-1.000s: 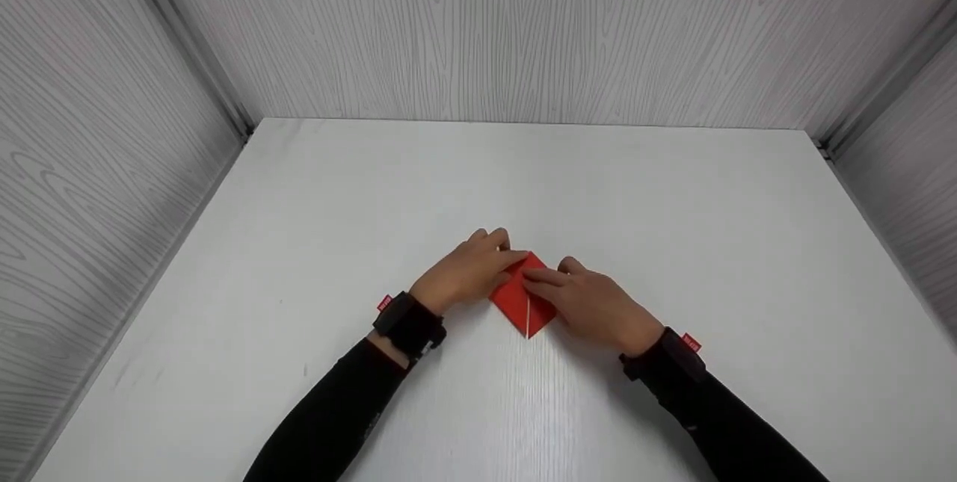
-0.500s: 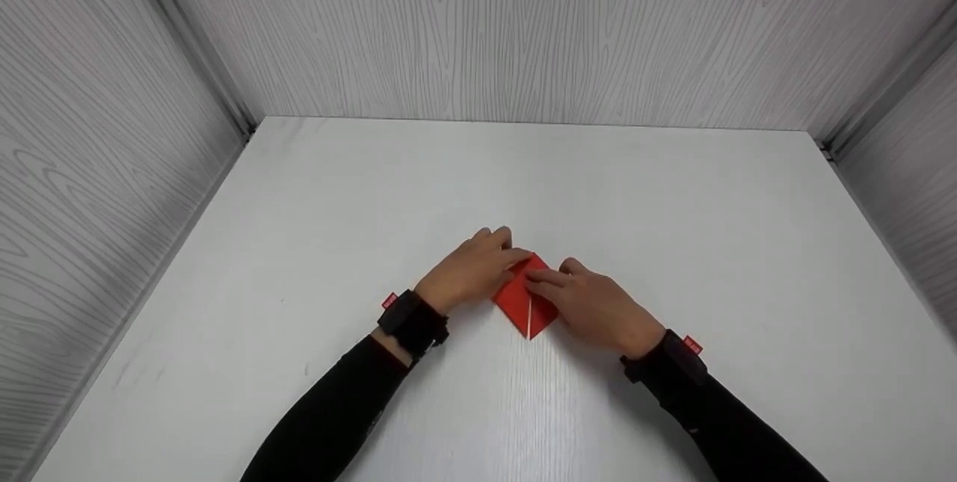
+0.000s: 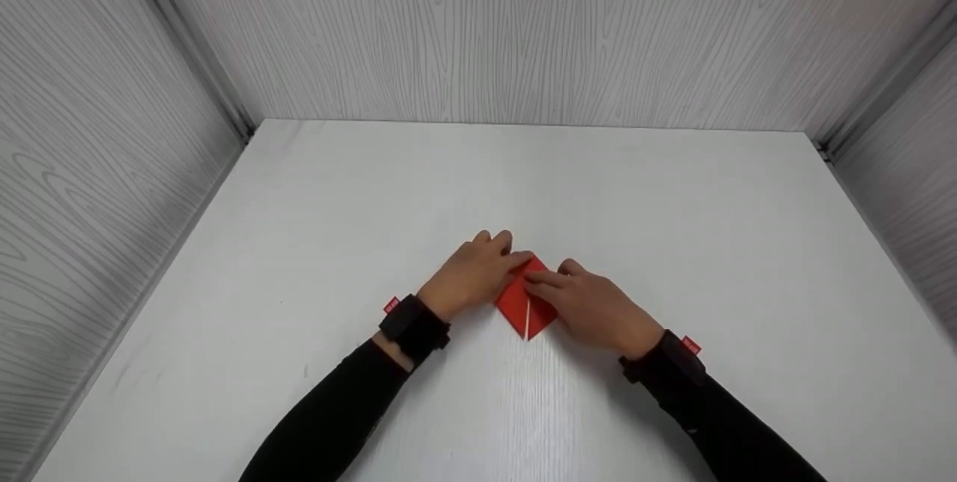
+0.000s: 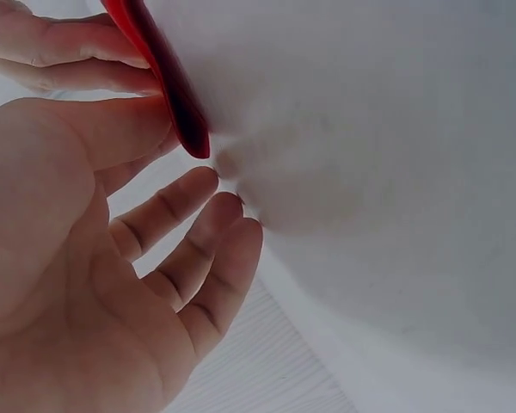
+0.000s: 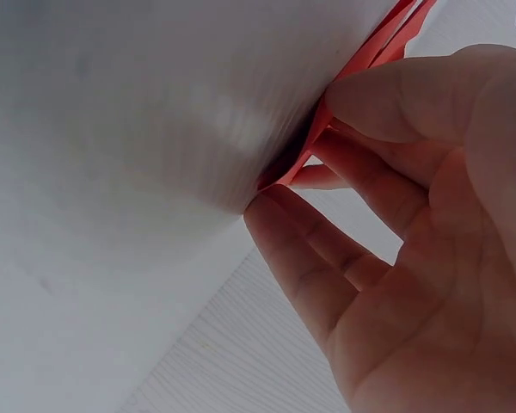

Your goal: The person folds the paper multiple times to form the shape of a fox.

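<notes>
A small folded sheet of red paper [image 3: 516,309] lies on the white tabletop between both hands. It has a diamond outline with a pale slit running from its near tip. My left hand [image 3: 469,273] pinches its left side between thumb and index finger, the index reaching toward the far corner. From the right, my right hand [image 3: 598,306] pinches the paper, with fingers laid over its middle and the thumb at its edge. In the left wrist view the paper's edge [image 4: 168,86] bows up off the table. The right wrist view shows layers of the red paper [image 5: 374,52] standing slightly apart.
The white tabletop [image 3: 336,190] surrounds the hands. Grey wood-grain panels rise behind it, with the back panel [image 3: 478,34], left panel [image 3: 90,138] and right panel [image 3: 912,138] in view. A black band [image 3: 415,329] sits on the left wrist, another black band [image 3: 665,366] on the right.
The left hand has shifted very slightly to the right, and the paper's left edge with it. The slit at the near tip looks slightly wider. The right hand stays nearly still.
</notes>
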`<state>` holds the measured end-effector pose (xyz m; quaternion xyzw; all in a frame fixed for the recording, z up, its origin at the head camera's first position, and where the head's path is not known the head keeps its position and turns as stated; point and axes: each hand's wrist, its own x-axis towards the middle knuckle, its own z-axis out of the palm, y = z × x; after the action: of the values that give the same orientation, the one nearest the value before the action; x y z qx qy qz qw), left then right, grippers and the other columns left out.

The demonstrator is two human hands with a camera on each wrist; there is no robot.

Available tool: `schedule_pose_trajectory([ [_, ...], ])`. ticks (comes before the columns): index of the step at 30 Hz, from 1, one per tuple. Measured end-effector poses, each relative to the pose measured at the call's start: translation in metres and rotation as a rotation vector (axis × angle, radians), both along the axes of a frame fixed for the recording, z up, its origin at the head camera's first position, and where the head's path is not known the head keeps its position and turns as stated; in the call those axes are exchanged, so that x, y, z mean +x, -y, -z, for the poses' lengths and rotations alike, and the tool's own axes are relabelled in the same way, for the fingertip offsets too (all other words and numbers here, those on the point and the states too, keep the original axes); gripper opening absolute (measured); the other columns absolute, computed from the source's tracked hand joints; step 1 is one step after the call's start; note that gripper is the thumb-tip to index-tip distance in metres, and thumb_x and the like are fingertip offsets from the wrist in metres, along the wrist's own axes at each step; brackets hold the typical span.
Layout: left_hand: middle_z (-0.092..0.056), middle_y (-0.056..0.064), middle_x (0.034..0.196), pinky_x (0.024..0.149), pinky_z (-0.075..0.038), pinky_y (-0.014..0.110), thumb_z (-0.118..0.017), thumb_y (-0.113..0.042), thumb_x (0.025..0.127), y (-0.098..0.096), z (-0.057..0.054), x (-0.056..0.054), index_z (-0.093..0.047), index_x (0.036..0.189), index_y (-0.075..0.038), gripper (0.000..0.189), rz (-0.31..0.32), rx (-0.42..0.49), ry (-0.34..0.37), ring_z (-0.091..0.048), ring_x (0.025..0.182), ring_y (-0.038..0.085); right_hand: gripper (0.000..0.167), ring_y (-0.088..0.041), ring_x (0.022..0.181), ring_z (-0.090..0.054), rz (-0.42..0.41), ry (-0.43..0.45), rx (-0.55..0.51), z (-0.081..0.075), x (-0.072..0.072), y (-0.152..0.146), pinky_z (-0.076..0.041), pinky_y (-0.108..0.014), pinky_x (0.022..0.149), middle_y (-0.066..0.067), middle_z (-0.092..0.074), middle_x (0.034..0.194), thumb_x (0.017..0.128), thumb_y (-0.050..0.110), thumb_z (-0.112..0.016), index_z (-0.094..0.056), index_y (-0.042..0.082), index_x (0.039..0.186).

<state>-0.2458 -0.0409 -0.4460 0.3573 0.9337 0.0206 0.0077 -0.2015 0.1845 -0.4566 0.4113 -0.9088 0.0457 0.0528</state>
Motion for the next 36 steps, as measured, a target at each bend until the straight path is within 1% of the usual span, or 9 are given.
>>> schedule_pose_trajectory([
  [3, -0.058, 0.011, 0.121, 0.083, -0.056, 0.033, -0.06, -0.012, 0.108, -0.002, -0.001, 0.001, -0.061, 0.151, -0.019, 0.044, 0.004, -0.012, -0.028, -0.054, 0.101, 0.027, 0.049, -0.032, 0.105, -0.061, -0.002, -0.001, -0.008, 0.0, 0.0, 0.0, -0.061, -0.036, 0.082, -0.01, -0.068, 0.141, 0.093, -0.005, -0.071, -0.068, 0.007, 0.141],
  [7, -0.058, 0.012, 0.119, 0.081, -0.054, 0.033, -0.059, -0.01, 0.108, -0.004, -0.006, 0.002, -0.063, 0.149, -0.018, 0.042, -0.001, 0.006, -0.002, -0.054, 0.099, 0.027, 0.048, -0.032, 0.106, -0.061, 0.007, 0.005, -0.014, -0.002, 0.0, 0.0, -0.061, -0.037, 0.082, -0.01, -0.068, 0.141, 0.094, -0.005, -0.071, -0.069, 0.007, 0.14],
  [11, -0.057, 0.012, 0.12, 0.079, -0.051, 0.033, -0.06, -0.008, 0.107, -0.003, -0.01, 0.001, -0.061, 0.152, -0.019, 0.046, 0.009, -0.016, 0.029, -0.053, 0.098, 0.028, 0.049, -0.032, 0.108, -0.061, 0.016, 0.027, -0.015, -0.003, 0.002, 0.0, -0.062, -0.037, 0.083, -0.01, -0.067, 0.143, 0.094, -0.005, -0.072, -0.068, 0.007, 0.141],
  [13, -0.057, 0.012, 0.121, 0.081, -0.051, 0.033, -0.06, -0.008, 0.107, 0.0, -0.01, 0.002, -0.059, 0.154, -0.021, 0.049, 0.012, -0.031, 0.047, -0.053, 0.099, 0.028, 0.049, -0.032, 0.108, -0.061, 0.014, 0.032, -0.018, -0.003, 0.002, 0.001, -0.062, -0.037, 0.083, -0.011, -0.067, 0.143, 0.094, -0.004, -0.072, -0.068, 0.007, 0.142],
  [17, -0.057, 0.011, 0.125, 0.088, -0.052, 0.036, -0.059, -0.007, 0.107, 0.007, -0.011, 0.004, -0.057, 0.155, -0.022, 0.05, -0.01, -0.021, 0.101, -0.054, 0.107, 0.03, 0.047, -0.032, 0.107, -0.062, -0.002, -0.017, -0.024, -0.002, 0.002, 0.002, -0.061, -0.036, 0.082, -0.012, -0.068, 0.142, 0.093, -0.002, -0.075, -0.069, 0.005, 0.139],
  [20, -0.058, 0.011, 0.128, 0.091, -0.053, 0.038, -0.059, -0.008, 0.108, 0.01, -0.011, 0.006, -0.058, 0.154, -0.022, 0.048, -0.022, -0.012, 0.121, -0.054, 0.111, 0.031, 0.046, -0.031, 0.105, -0.063, -0.005, -0.047, -0.026, -0.001, 0.001, 0.001, -0.062, -0.035, 0.081, -0.012, -0.068, 0.141, 0.092, -0.001, -0.076, -0.069, 0.004, 0.138],
  [24, -0.059, 0.011, 0.129, 0.089, -0.054, 0.038, -0.058, -0.009, 0.109, 0.013, -0.009, 0.011, -0.06, 0.153, -0.019, 0.045, -0.008, -0.021, 0.094, -0.055, 0.11, 0.031, 0.048, -0.031, 0.105, -0.063, -0.001, -0.039, -0.024, 0.0, 0.001, 0.0, -0.062, -0.035, 0.081, -0.012, -0.069, 0.14, 0.091, 0.0, -0.077, -0.069, 0.004, 0.138],
  [30, -0.061, 0.012, 0.128, 0.087, -0.054, 0.038, -0.061, -0.007, 0.107, 0.017, -0.01, 0.019, -0.063, 0.149, -0.014, 0.043, 0.013, -0.033, 0.051, -0.056, 0.107, 0.031, 0.05, -0.031, 0.107, -0.063, 0.011, -0.014, -0.015, -0.001, 0.002, 0.002, -0.062, -0.035, 0.082, -0.013, -0.068, 0.142, 0.092, 0.003, -0.078, -0.067, 0.004, 0.141],
  [36, -0.061, 0.013, 0.13, 0.09, -0.055, 0.04, -0.06, -0.003, 0.106, 0.023, -0.01, 0.027, -0.062, 0.149, -0.012, 0.043, -0.008, -0.022, 0.087, -0.057, 0.111, 0.032, 0.053, -0.031, 0.108, -0.063, 0.03, -0.002, -0.005, -0.002, 0.003, 0.002, -0.063, -0.036, 0.084, -0.012, -0.068, 0.142, 0.091, 0.004, -0.08, -0.066, 0.005, 0.143],
])
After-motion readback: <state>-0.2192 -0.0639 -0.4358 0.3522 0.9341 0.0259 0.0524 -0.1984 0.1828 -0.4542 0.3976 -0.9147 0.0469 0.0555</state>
